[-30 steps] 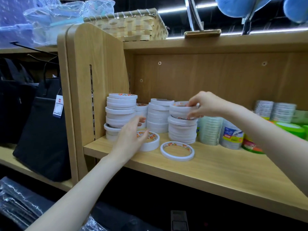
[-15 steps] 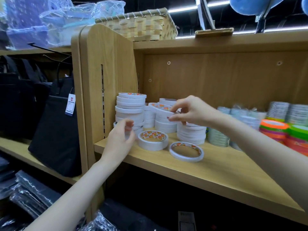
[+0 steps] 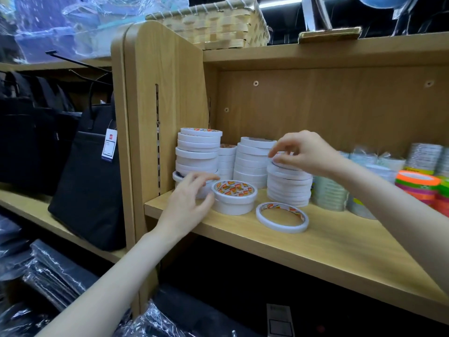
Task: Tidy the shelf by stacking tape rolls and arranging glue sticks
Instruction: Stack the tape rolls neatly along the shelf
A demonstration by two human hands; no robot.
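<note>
Stacks of tape rolls stand built between the hands. A roll is pinched by the right hand atop the nearest stack; two loose rolls — beside the spread, empty left hand — remain unstacked. No glue sticks are seen.

White tape rolls in upright stacks — two loose in front

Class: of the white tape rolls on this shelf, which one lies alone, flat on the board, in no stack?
The thin roll at the shelf's front edge, right of the thick roll. It lies flat and apart, with neither hand on it.
</note>
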